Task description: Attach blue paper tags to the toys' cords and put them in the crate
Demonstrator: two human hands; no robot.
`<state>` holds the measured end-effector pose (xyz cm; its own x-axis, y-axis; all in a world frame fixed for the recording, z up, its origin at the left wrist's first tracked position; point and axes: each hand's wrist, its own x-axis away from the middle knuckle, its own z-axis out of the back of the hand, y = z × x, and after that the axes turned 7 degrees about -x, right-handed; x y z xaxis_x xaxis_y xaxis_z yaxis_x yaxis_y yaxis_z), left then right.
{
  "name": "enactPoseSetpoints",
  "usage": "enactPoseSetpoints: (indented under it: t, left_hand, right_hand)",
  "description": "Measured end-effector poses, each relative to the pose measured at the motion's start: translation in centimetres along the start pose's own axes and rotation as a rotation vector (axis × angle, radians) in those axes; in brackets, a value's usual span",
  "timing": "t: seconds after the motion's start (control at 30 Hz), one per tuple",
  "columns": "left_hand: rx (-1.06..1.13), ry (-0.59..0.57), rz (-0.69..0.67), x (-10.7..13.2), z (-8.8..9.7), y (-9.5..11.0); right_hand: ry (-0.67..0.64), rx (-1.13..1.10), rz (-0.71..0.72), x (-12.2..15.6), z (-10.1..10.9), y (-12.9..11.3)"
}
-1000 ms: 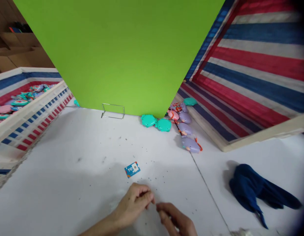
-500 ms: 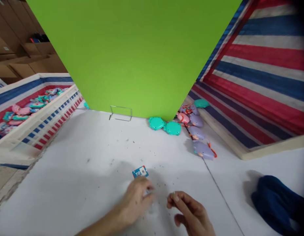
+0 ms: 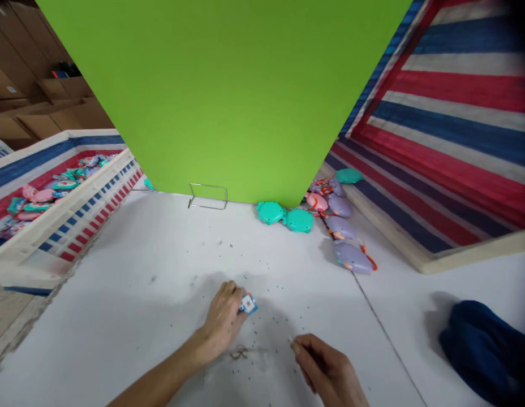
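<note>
Left hand (image 3: 222, 319) has slid forward since half a second ago and now pinches the little blue tag (image 3: 248, 304) that was lying loose on the table.

Forearm comes in low from the bottom left, wrist flat to the white table (image 3: 130, 282), fingertips closed on the tag's near edge so the tag sticks out just past them to the right. Right hand (image 3: 326, 367) sits at the bottom edge, well apart from the tag, thumb and forefinger pinched on something tiny and pale, can't tell what. Between the hands lies a small brownish wire loop (image 3: 238, 353) on a clear plastic bit. Further back: teal and purple toys (image 3: 313, 217) by the green board (image 3: 228, 96), blue cloth (image 3: 487, 350) off to the right.
</note>
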<state>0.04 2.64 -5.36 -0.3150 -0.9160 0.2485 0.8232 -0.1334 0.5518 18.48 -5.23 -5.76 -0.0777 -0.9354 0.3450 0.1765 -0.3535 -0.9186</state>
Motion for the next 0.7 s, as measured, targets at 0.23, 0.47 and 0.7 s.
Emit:
enactPoseSetpoints:
  t: [0.23, 0.47, 0.7]
  left_hand:
    - [0.976, -0.326, 0.263, 1.1, 1.7, 1.4]
    - [1.494, -0.864, 0.424, 2.0, 0.9, 2.8]
    - [1.338, -0.735, 0.339, 2.6, 0.3, 2.5]
  right_hand:
    - [-0.088, -0.226, 0.176, -0.9, -1.4, -1.7]
    - [-0.129, -0.382, 0.241, -1.7, -1.6, -3.2]
    - [-0.191, -0.421, 0.188, -1.5, -2.4, -4.5]
